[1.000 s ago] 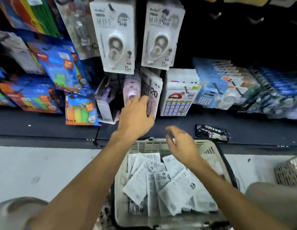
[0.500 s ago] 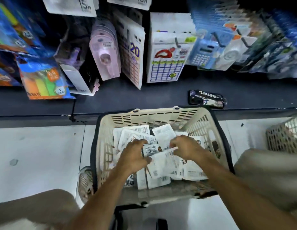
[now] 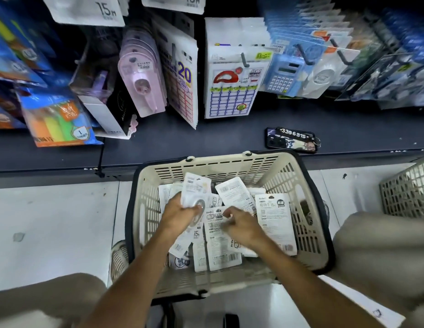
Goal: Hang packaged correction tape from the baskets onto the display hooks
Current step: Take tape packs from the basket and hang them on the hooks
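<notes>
My left hand [image 3: 182, 213] grips light, stiff, slippery correction tape packs [image 3: 196, 191] from the basket [image 3: 301, 185]; my right hand [image 3: 241, 227] curls loosely, apparently empty; hold card edges.

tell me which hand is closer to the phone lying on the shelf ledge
Right. The right hand is in the basket, below and slightly left of the phone. The left hand, gripping a correction tape pack, sits further left, so it is farther.

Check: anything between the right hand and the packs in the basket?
Nothing visible. The right hand already rests on the loose packs in the open-topped basket; the left hand holds a pack beside it.
</notes>
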